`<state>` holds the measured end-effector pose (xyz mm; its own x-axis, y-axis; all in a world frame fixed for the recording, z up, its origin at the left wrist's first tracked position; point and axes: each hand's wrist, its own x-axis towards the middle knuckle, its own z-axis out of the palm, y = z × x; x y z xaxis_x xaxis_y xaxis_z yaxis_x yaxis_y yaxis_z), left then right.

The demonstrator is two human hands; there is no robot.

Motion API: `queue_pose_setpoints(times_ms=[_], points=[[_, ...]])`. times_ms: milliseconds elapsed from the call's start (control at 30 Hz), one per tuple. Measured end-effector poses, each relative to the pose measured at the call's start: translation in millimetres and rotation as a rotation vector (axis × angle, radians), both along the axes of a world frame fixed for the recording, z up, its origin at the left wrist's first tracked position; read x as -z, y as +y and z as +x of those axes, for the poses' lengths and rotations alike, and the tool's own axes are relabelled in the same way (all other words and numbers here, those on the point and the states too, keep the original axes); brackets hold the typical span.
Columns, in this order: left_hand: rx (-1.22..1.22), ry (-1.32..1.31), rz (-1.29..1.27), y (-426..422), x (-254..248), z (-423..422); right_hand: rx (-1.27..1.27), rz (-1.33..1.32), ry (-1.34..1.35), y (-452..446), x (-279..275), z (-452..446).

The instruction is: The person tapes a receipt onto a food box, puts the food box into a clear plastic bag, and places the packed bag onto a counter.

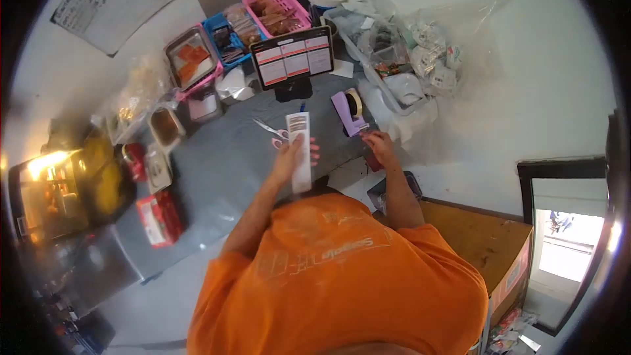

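Note:
My left hand (287, 159) is closed around a long white packet (301, 171) with dark printed lines near its top end. Its fingers show along the packet's right side. Just left of the packet lie scissors (273, 131) with pink handles. My right hand (381, 149) is at the front end of a purple tape dispenser (344, 113), which carries a roll of tape (354, 102). The fingertips there are pinched together, and what is between them is too small to make out.
A tablet (294, 58) stands at the back of the grey table (217, 151). Behind it are a pink basket (276, 10) and a blue basket (227, 36). A clear bin (378, 59) is on the right, a red packet (158, 219) on the left.

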<state>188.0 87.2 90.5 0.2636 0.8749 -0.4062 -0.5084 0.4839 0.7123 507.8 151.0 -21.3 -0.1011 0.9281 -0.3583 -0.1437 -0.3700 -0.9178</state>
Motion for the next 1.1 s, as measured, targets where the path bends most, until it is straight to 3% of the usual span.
queue_pose_setpoints(times_ms=[33, 100, 133, 200, 233, 300, 400, 500, 533, 600, 633, 700, 800, 867, 933, 967, 1000, 1067, 1100], points=[[0.0, 0.003, -0.011, 13.6, -0.8, 16.5, 0.0, -0.011, 0.003, 4.6, -2.6, -1.6], [0.068, -0.011, 0.003, 32.5, -2.3, 42.2, -0.074, 0.53, -0.906, 8.9, -11.2, -4.0], [0.078, -0.01, -0.001, 39.0, 0.1, 50.8, -0.066, 0.523, -0.907, 10.6, -15.3, -4.7], [0.1, -0.05, -0.045, 51.8, 8.1, 67.9, -0.173, 0.463, -1.235, 17.0, -22.6, -3.0], [0.109, -0.05, -0.047, 54.3, 11.7, 73.0, -0.167, 0.455, -1.237, 17.7, -20.2, -1.0], [0.118, -0.023, -0.06, 60.7, 16.6, 78.6, -0.179, 0.0, -0.764, 23.0, -11.1, 4.2], [0.133, -0.015, -0.055, 65.5, 20.4, 82.2, -0.262, 0.006, -0.906, 22.9, 3.8, 14.6], [0.171, -0.002, -0.073, 71.5, 13.4, 80.9, -0.293, -0.049, -0.863, 15.9, 53.6, 29.0], [0.159, 0.0, -0.061, 77.7, 11.4, 79.2, -0.298, -0.033, -0.863, 22.5, 38.3, 23.8], [0.189, 0.015, -0.043, 73.2, 11.2, 73.0, 0.017, 0.017, -0.234, 16.9, -45.7, -11.1], [0.178, 0.02, -0.052, 70.4, 12.6, 71.2, 0.006, 0.011, -0.228, 17.7, -73.7, -28.9], [0.248, 0.013, 0.033, 70.2, 14.3, 72.0, -0.043, 0.222, 0.139, 28.0, -113.4, -60.7], [0.332, 0.071, 0.051, 66.8, 8.3, 74.4, 0.02, 0.049, 0.038, 43.6, -124.9, -86.4], [0.342, 0.092, 0.032, 60.0, -2.0, 68.8, 0.0, 0.115, -0.005, 55.9, -121.0, -91.6], [0.348, 0.11, 0.006, 53.5, -8.1, 59.9, 0.043, 0.4, -0.096, 63.7, -129.1, -94.4], [0.345, 0.113, -0.029, 49.3, -7.8, 51.9, 0.034, 0.693, -0.441, 63.5, -140.3, -91.3], [0.342, 0.116, -0.066, 44.7, -7.7, 46.3, 0.022, 0.691, -0.436, 64.7, -137.1, -87.2], [0.279, 0.124, -0.075, 36.6, -10.8, 39.8, 0.186, 0.814, -0.938, 65.5, -121.7, -73.0], [0.225, 0.133, -0.072, 34.0, -11.8, 36.9, 0.173, 0.817, -0.93, 64.3, -109.0, -63.0]])
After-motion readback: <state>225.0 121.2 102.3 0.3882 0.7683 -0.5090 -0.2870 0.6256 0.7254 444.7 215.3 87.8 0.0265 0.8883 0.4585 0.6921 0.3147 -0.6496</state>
